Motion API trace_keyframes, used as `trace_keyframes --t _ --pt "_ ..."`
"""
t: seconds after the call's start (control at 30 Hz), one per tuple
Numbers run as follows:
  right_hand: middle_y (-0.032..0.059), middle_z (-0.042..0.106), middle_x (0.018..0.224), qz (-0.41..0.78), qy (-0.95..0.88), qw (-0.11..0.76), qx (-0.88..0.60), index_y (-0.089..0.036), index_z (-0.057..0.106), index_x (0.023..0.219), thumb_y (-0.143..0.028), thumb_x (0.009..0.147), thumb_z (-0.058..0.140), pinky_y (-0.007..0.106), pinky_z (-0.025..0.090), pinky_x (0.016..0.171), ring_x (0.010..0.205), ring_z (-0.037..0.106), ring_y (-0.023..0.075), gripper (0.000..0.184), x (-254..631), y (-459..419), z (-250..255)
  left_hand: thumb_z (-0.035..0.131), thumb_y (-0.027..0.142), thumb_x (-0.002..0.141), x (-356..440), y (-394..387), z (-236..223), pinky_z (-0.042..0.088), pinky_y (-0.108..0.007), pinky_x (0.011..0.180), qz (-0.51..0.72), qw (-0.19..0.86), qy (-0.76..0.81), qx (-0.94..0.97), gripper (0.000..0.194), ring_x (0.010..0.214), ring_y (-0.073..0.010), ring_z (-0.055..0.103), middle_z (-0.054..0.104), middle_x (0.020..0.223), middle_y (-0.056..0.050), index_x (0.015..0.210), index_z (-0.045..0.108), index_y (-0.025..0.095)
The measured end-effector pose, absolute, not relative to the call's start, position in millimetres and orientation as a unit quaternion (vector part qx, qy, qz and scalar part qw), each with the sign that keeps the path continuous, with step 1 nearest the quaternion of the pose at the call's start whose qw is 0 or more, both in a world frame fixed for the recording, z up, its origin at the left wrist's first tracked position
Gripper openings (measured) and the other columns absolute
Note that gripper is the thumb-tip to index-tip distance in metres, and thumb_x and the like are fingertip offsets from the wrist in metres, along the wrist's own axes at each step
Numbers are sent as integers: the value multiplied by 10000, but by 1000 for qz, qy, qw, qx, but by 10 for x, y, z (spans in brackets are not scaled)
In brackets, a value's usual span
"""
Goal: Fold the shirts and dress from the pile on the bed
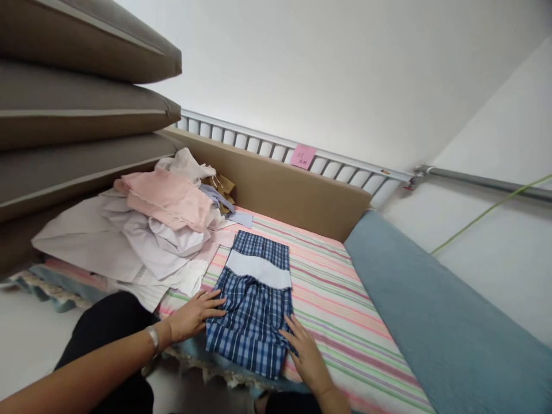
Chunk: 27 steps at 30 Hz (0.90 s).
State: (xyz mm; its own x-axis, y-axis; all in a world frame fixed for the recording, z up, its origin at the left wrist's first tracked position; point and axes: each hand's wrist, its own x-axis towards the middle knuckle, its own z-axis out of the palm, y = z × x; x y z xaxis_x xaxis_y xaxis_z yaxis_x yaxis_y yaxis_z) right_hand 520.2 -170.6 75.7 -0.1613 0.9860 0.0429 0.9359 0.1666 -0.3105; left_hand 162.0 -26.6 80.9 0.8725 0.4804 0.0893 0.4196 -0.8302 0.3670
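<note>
A blue plaid cloth garment [248, 307] lies flat and partly folded near the bed's front edge. Across its upper part runs a white band [259, 269], with more plaid cloth beyond it; whether the band is sewn on or lies loose I cannot tell. On the garment's left edge rest the spread fingers of my left hand [196, 315], a bracelet on its wrist. My right hand [305, 352] touches the right edge, its fingers apart and laid on the cloth. Neither hand grips anything.
Left of the garment, white and pink clothes [168, 198] lie heaped on the striped bedsheet [328, 276]. Thick brown cushions [86, 98] are stacked at the far left. A brown board [284, 190] lines the back, and a blue padded panel [431, 310] borders the right.
</note>
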Motion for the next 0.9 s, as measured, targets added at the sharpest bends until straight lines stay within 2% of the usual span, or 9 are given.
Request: trace_keyframes --t 0.13,0.27,0.4,0.47,0.57,0.63,0.7,0.77,0.9 --pt "65 443 1402 140 -760 78 -629 -259 578 1231 -143 766 467 515 264 1115 1362 292 243 491 5119 -1872 965 501 73 706 1468 -391 1020 150 -544 1115 71 207 215 952 649 1356 -265 306 481 1386 15 1287 499 362" --pt "59 489 1359 163 -768 95 -612 -294 583 1223 -213 816 469 508 339 1079 1313 380 252 430 5053 -2179 1026 503 198 822 1258 -656 1233 153 -540 1114 39 276 200 939 504 1312 -255 387 519 1351 22 1286 487 394" --pt "54 555 1290 195 -791 109 -569 -311 590 1215 -287 849 451 453 405 1039 1254 460 243 392 5063 -2373 1062 449 313 901 1165 -864 1543 255 -428 1097 39 353 182 917 356 1235 -233 474 579 1281 -2 1240 548 357" --pt "53 579 1262 222 -778 121 -575 -318 605 1196 -344 856 455 424 423 1025 1217 501 237 372 5065 -2367 1164 451 338 906 1207 -869 1718 345 -354 1029 45 400 167 900 305 1113 -225 558 643 1169 -27 1159 616 300" --pt "58 634 1187 272 -721 158 -617 -312 654 1127 -451 840 478 406 437 1002 1123 576 242 364 5063 -2192 1451 488 367 888 1347 -708 1951 448 -260 805 53 499 179 846 257 825 -183 611 688 899 -20 928 691 214" --pt "71 692 1060 314 -679 199 -634 -268 705 1022 -512 812 490 405 466 951 1015 624 256 387 5092 -1961 1683 544 383 853 1464 -487 2071 438 -227 693 62 564 201 798 257 713 -155 576 659 769 -2 794 683 174" --pt "71 718 883 353 -632 245 -645 -213 728 871 -544 776 513 394 507 844 867 645 258 406 5167 -1648 1878 617 385 795 1602 -177 2159 428 -222 658 77 617 219 752 253 665 -142 550 630 693 7 708 666 152" --pt "56 704 772 385 -575 295 -659 -181 712 778 -537 737 558 375 517 764 773 635 243 391 5281 -1276 1970 684 373 729 1781 207 2192 436 -229 661 101 656 244 707 236 657 -141 553 628 667 5 674 667 145" --pt "52 710 799 472 -430 415 -648 -165 684 872 -477 667 657 380 506 791 796 647 230 375 5514 -488 1698 795 343 587 2287 1031 1960 474 -248 712 162 729 347 568 300 743 -168 618 694 805 -50 779 704 131"
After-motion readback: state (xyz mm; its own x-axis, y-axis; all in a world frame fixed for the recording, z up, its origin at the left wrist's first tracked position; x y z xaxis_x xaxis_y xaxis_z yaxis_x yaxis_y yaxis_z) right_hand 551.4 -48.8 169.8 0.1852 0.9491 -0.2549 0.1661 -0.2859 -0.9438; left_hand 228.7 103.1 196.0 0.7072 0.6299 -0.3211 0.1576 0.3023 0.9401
